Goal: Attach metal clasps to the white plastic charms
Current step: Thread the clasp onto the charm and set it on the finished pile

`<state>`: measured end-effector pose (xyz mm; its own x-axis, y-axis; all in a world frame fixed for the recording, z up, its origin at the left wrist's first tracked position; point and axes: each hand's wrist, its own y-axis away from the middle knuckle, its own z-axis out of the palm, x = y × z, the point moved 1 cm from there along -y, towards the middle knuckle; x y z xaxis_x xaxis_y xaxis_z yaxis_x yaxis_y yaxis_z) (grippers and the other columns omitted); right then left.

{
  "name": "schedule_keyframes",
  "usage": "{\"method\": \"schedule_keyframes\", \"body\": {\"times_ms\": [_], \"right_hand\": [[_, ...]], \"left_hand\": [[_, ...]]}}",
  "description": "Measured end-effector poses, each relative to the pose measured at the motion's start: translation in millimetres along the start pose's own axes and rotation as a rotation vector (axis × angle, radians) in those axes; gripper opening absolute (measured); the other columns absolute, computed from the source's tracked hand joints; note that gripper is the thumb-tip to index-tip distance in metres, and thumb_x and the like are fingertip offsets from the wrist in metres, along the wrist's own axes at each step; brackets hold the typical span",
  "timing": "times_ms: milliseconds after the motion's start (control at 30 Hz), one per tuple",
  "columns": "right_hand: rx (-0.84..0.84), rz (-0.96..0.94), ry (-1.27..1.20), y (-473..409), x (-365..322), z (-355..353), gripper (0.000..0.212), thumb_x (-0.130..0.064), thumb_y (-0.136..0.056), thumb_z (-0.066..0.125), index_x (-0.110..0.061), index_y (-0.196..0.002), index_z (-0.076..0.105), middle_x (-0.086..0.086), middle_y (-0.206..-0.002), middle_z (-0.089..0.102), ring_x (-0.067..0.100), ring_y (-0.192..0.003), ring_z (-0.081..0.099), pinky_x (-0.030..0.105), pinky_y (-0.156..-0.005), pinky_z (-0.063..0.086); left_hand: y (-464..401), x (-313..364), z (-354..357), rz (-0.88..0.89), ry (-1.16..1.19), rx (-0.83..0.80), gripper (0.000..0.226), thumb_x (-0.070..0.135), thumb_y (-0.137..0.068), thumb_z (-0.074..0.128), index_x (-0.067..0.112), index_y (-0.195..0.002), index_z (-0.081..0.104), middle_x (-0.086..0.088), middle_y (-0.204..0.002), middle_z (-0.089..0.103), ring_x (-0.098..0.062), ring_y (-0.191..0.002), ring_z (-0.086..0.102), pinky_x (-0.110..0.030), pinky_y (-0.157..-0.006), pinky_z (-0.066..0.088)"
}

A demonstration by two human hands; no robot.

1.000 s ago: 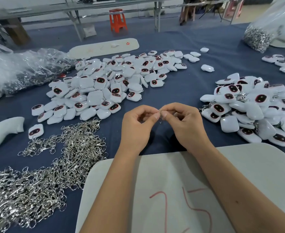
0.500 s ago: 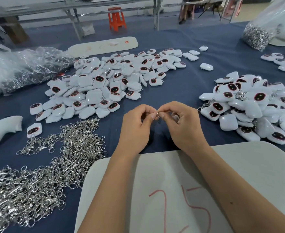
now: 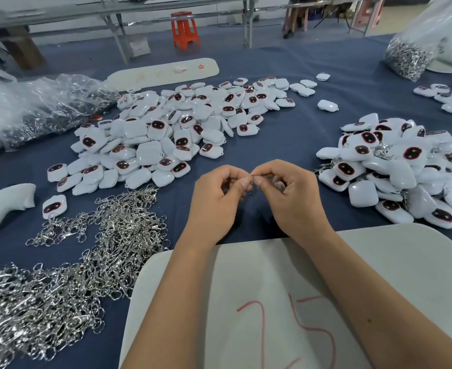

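Observation:
My left hand (image 3: 216,201) and my right hand (image 3: 291,198) meet fingertip to fingertip over the blue cloth, both pinching a small metal clasp (image 3: 251,179). Whether a charm sits inside my right hand is hidden by the curled fingers. A large pile of white plastic charms (image 3: 166,137) with dark faces lies beyond the hands on the left. A second pile of charms (image 3: 395,169), some with clasps on them, lies to the right. A heap of loose metal clasps (image 3: 67,265) spreads over the near left.
A white board (image 3: 379,275) marked "25" lies under my forearms. Clear plastic bags (image 3: 33,107) sit at far left, a bag of clasps (image 3: 408,57) at far right. A long white tray (image 3: 163,71) lies behind the charms; a white plastic part (image 3: 1,206) at left edge.
Both hands stay together pinching the clasp, with only slight shifts of the fingers. The view has tilted a little.

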<state>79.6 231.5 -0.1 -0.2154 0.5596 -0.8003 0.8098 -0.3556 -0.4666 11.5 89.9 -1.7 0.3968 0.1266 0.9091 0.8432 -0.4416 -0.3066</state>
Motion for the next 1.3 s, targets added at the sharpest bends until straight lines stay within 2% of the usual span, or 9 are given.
{"method": "schedule_keyframes", "body": {"times_ms": [167, 267, 400, 567, 767, 967, 1100, 1200, 1300], "right_hand": [[0.038, 0.006, -0.035, 0, 2, 0, 0.016, -0.002, -0.093, 0.071, -0.015, -0.086, 0.076, -0.013, -0.080, 0.072, 0.003, -0.072, 0.060, 0.012, -0.068, 0.041], [0.063, 0.034, -0.134, 0, 4, 0, 0.018, 0.000, -0.094, 0.068, -0.015, -0.086, 0.074, -0.010, -0.079, 0.073, 0.001, -0.072, 0.062, 0.009, -0.070, 0.042], [0.034, 0.116, -0.312, -2, 7, -1, 0.017, 0.000, -0.096, 0.067, -0.013, -0.088, 0.074, -0.005, -0.080, 0.074, 0.005, -0.073, 0.062, 0.016, -0.073, 0.048], [0.003, 0.263, -0.546, -3, 11, -1, 0.016, -0.008, -0.097, 0.067, -0.018, -0.087, 0.075, -0.008, -0.072, 0.067, 0.006, -0.057, 0.047, 0.015, -0.055, 0.040], [-0.002, 0.303, -0.629, -4, 10, 1, 0.012, -0.015, -0.094, 0.068, -0.021, -0.087, 0.076, -0.001, -0.075, 0.065, 0.012, -0.056, 0.043, 0.019, -0.052, 0.039], [0.043, 0.348, -0.739, -3, 7, 6, 0.023, -0.005, -0.100, 0.065, -0.019, -0.085, 0.076, 0.000, -0.074, 0.062, 0.011, -0.055, 0.041, 0.021, -0.051, 0.036], [0.041, 0.359, -0.628, -1, 9, 6, 0.017, -0.012, -0.099, 0.066, -0.016, -0.085, 0.075, 0.000, -0.071, 0.060, 0.010, -0.055, 0.042, 0.022, -0.051, 0.037], [0.063, 0.332, -0.449, -1, 7, 9, 0.016, -0.029, -0.100, 0.062, -0.019, -0.088, 0.066, -0.007, -0.067, 0.057, 0.006, -0.056, 0.045, 0.018, -0.052, 0.039], [0.086, 0.392, -0.613, -4, 7, 9, 0.012, -0.019, -0.091, 0.050, -0.018, -0.103, 0.053, 0.003, -0.079, 0.051, 0.011, -0.062, 0.044, 0.019, -0.056, 0.040]], "left_hand": [[3, 6, 10, 0.013, -0.040, 0.065, 0.016, 0.004, -0.097, 0.062, 0.014, -0.089, 0.070, 0.013, -0.079, 0.070, -0.003, -0.074, 0.063, -0.024, -0.077, 0.052], [3, 8, 15, 0.020, -0.010, 0.128, 0.012, 0.004, -0.097, 0.064, 0.012, -0.091, 0.071, 0.009, -0.083, 0.072, -0.009, -0.081, 0.068, -0.029, -0.080, 0.056], [4, 12, 22, 0.077, -0.009, 0.172, 0.016, 0.004, -0.096, 0.064, 0.017, -0.089, 0.070, 0.010, -0.080, 0.072, -0.008, -0.078, 0.068, -0.023, -0.075, 0.054], [4, 14, 28, 0.138, -0.042, 0.238, 0.013, 0.006, -0.096, 0.064, 0.015, -0.090, 0.070, 0.011, -0.080, 0.070, -0.008, -0.078, 0.067, -0.014, -0.071, 0.048], [6, 18, 36, 0.088, 0.002, 0.318, 0.012, 0.004, -0.097, 0.063, 0.012, -0.089, 0.069, 0.011, -0.078, 0.069, -0.003, -0.074, 0.064, -0.015, -0.071, 0.048], [9, 25, 46, 0.046, 0.047, 0.407, 0.012, 0.006, -0.098, 0.064, 0.013, -0.091, 0.069, 0.012, -0.079, 0.068, -0.002, -0.075, 0.064, -0.010, -0.070, 0.045], [5, 24, 41, 0.038, -0.054, 0.366, 0.013, 0.005, -0.098, 0.062, 0.013, -0.090, 0.068, 0.011, -0.080, 0.068, 0.000, -0.077, 0.062, -0.009, -0.071, 0.043], [3, 19, 31, 0.075, -0.176, 0.312, 0.013, 0.004, -0.097, 0.060, 0.010, -0.090, 0.069, 0.007, -0.084, 0.069, -0.005, -0.080, 0.060, -0.014, -0.073, 0.045], [4, 14, 22, 0.111, -0.248, 0.279, 0.013, 0.002, -0.097, 0.058, 0.009, -0.091, 0.067, 0.008, -0.086, 0.067, -0.006, -0.082, 0.058, -0.015, -0.075, 0.044]]}}
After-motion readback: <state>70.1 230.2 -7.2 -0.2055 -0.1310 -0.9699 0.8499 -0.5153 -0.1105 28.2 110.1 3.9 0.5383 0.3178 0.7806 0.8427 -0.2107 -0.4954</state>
